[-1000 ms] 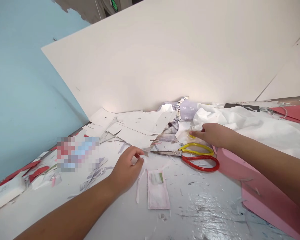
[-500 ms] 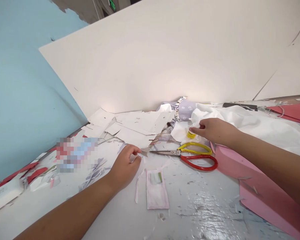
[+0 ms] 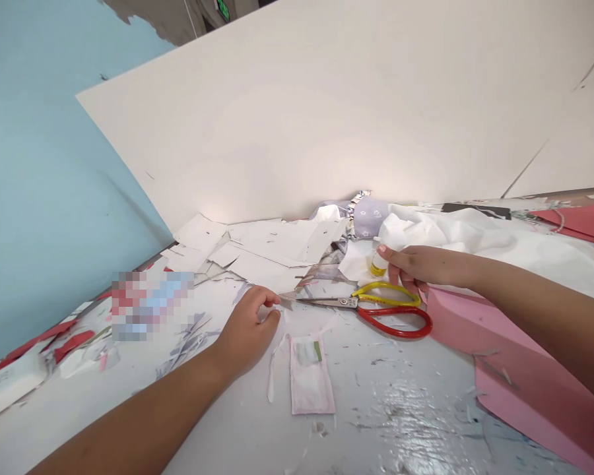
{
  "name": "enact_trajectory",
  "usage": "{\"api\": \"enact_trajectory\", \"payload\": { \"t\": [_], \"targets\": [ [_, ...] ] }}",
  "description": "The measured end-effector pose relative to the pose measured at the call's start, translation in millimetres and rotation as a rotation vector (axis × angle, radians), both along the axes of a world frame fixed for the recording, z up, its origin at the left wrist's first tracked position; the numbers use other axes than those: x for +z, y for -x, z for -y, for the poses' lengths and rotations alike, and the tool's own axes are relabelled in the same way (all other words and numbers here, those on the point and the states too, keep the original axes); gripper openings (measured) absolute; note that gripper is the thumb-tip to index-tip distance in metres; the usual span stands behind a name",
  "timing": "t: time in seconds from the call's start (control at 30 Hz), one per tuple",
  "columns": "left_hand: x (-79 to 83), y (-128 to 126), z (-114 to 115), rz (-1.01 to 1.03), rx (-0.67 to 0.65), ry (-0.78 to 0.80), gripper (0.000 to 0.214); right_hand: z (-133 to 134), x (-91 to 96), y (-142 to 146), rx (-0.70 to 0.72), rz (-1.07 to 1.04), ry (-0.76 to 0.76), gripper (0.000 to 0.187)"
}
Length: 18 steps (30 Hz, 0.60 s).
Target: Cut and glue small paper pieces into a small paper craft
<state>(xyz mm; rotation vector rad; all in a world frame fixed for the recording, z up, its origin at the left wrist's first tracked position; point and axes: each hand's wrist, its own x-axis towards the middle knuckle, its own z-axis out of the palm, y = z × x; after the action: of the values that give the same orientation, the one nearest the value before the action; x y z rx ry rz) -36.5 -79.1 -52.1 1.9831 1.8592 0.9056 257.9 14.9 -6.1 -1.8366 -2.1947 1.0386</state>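
Note:
My left hand (image 3: 255,321) rests on the table, fingers loosely curled with a gap between thumb and forefinger. Its fingertips are beside a small grey scrap (image 3: 287,301) near the scissors' tips. The scissors (image 3: 344,302), with one yellow and one red handle, lie closed on the table. Behind them, my right hand (image 3: 406,264) has its thumb against a small white bottle with a yellow label (image 3: 377,265). Its other fingers curl low by the yellow handle and are partly hidden. A pale pink-edged rectangular piece (image 3: 313,382) lies flat in front, with a thin strip (image 3: 271,379) beside it.
White paper pieces (image 3: 272,244) lie at the back, against a tall white board (image 3: 297,119). White cloth (image 3: 515,244) is bunched behind my right arm, by a lilac patterned piece (image 3: 371,218). Pink sheets (image 3: 519,389) lie at right. Red scraps (image 3: 74,344) are at left.
My right hand has turned and lowered beside the bottle, its thumb now at the bottle's side and more of the bottle showing. My left hand and the scissors have stayed put.

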Motion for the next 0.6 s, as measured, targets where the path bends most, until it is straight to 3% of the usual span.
{"api": "enact_trajectory", "payload": {
  "t": [0.13, 0.3, 0.43, 0.6],
  "targets": [
    [-0.1, 0, 0, 0.008, -0.004, 0.002, 0.01, 12, -0.8, 8, 0.188, 0.17, -0.079, 0.038],
    [0.6, 0, 0, 0.005, -0.004, -0.005, 0.01, 23, -6.4, 20, 0.236, 0.355, -0.139, 0.021],
    [0.0, 0, -1, 0.007, -0.006, -0.009, 0.01, 30, -7.2, 20, 0.313, 0.346, -0.119, 0.017],
    [-2.1, 1, -1, 0.034, 0.019, 0.035, 0.011, 36, 9.3, 16, 0.338, 0.316, -0.06, 0.019]
  ]
}}
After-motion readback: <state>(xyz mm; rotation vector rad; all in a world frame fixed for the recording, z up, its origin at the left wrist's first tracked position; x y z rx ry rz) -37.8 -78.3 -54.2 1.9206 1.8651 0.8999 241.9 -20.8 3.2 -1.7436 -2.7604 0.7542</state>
